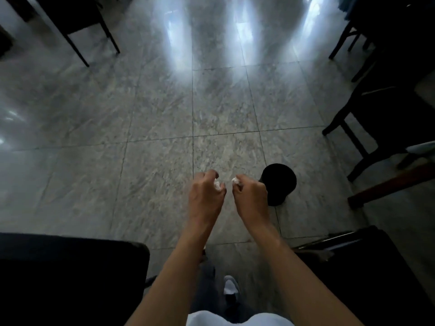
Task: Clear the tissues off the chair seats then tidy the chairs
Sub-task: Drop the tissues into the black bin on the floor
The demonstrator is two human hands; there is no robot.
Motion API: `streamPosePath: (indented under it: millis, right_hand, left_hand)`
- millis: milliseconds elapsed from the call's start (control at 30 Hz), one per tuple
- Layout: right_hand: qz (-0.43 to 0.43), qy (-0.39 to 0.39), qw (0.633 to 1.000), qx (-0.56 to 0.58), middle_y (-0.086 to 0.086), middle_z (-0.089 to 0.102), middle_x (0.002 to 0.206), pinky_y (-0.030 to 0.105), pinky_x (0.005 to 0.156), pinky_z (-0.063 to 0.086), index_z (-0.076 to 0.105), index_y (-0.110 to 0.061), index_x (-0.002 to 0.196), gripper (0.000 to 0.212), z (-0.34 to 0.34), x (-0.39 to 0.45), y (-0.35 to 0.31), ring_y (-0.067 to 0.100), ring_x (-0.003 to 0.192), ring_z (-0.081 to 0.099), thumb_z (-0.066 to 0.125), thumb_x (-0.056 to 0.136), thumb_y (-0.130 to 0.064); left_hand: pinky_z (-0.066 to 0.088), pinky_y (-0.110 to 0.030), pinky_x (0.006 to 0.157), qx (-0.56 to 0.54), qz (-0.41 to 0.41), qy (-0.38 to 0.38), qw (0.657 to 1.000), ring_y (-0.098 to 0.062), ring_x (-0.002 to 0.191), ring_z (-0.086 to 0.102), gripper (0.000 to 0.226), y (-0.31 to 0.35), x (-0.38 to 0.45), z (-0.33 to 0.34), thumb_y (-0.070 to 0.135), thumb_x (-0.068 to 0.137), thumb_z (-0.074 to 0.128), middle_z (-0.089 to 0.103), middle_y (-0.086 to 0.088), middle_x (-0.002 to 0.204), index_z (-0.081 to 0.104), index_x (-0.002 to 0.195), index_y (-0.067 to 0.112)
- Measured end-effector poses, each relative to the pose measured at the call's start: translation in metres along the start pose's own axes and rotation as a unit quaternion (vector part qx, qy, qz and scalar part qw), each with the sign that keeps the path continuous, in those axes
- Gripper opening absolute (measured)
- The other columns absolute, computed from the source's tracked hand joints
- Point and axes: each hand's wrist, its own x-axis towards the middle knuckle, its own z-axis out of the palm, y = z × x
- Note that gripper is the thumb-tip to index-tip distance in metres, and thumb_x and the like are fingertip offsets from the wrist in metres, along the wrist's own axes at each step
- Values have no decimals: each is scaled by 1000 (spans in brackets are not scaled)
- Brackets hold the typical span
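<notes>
Both hands were out front over the tiled floor [164, 109], each carrying a wad; left hand [205, 192] had its fingers curled round a crumpled white tissue [217, 184], right hand [250, 194] pinched a second tissue wad [235, 181] at its fingertips; the two wads sat near each other, not touching as far as I could tell.

Step in hand, my read: disposal leg of the clearing; tissues were off the seats and in the hands, not yet dropped. A round black bin [279, 183] stood on the floor just beyond the right hand, partly hidden by it; inside too dark to see.

Dark chair seats showed at lower left [70, 274] and lower right [367, 274]; no tissue visible on either, though both were near black in this light. More chairs at the right edge [381, 118] and top left [77, 17]; something pale lay at the right edge [423, 147]; couldn't tell what.

Next move probably called for: shift both hands right until over the bin mouth; release there, not short of the rim, since light wads drift; then check remaining seats and push chairs in.
</notes>
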Motion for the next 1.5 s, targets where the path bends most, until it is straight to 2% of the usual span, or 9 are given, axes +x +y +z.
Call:
streamPosePath:
  millis: [233,600,767,833,1000,1100,1200,1367,1500]
  right_hand:
    - [79,53,995,-11,8,67,75,37,60,51,64,-10,82,16,27,93,-4,25,68,64,56,94,-17]
    - [217,145,965,-10,9,69,78,35,64,49,67,-6,89,13,26,196,10,24,74,64,58,93,-14]
    - [297,209,932,-1,8,69,79,27,63,38,67,-6,86,16,9,227,46,24,74,63,55,94,-13]
    - [330,231,915,-12,9,72,85,23,65,33,69,-6,90,15,1,236,64,25,78,64,56,93,-13]
    - [397,296,868,-24,7,72,82,32,68,54,70,-10,88,17,-18,260,112,22,75,66,56,94,-17]
    - [427,329,842,-18,7,65,69,38,60,51,61,-9,75,19,-33,270,131,22,64,60,56,92,-14]
    - [445,352,823,-15,4,62,67,28,56,40,59,-11,73,20,-47,275,143,14,59,54,54,92,-14]
    - [486,402,776,-11,8,74,96,18,71,44,71,-8,108,20,-63,281,157,19,87,70,60,93,-15]
    - [514,438,737,-26,6,74,101,21,77,54,70,-9,110,20,-65,286,164,15,92,70,62,93,-15]
  left_hand:
    - [54,-36,66,-30,60,-55,996,-21,77,61,24,0,116,22,20,82,72,63,-8,96,64,104,15]
    - [43,-26,62,-51,190,-170,966,-20,78,60,24,48,243,73,17,81,73,63,-9,96,65,103,12]
    - [55,-39,69,-63,219,-240,944,-23,82,62,25,88,276,123,20,81,72,64,-8,100,64,104,16]
    - [52,-35,68,-63,241,-272,930,-21,82,61,25,109,286,146,22,82,71,63,-6,99,64,105,16]
    - [39,-24,66,-50,294,-336,893,-17,83,58,25,161,304,195,25,85,70,60,-1,101,63,108,18]
    - [40,-25,69,-42,324,-369,870,-17,86,58,25,188,311,217,26,86,69,60,-2,102,63,109,19]
    - [43,-26,70,-40,357,-399,844,-17,90,57,25,210,315,234,28,87,68,58,-1,106,61,110,21]
    - [53,-36,75,-38,403,-437,803,-20,92,59,27,234,320,259,30,86,69,59,-3,108,60,110,21]
    - [51,-35,74,-22,443,-467,765,-20,92,58,26,249,325,281,31,87,68,60,-4,109,61,110,20]
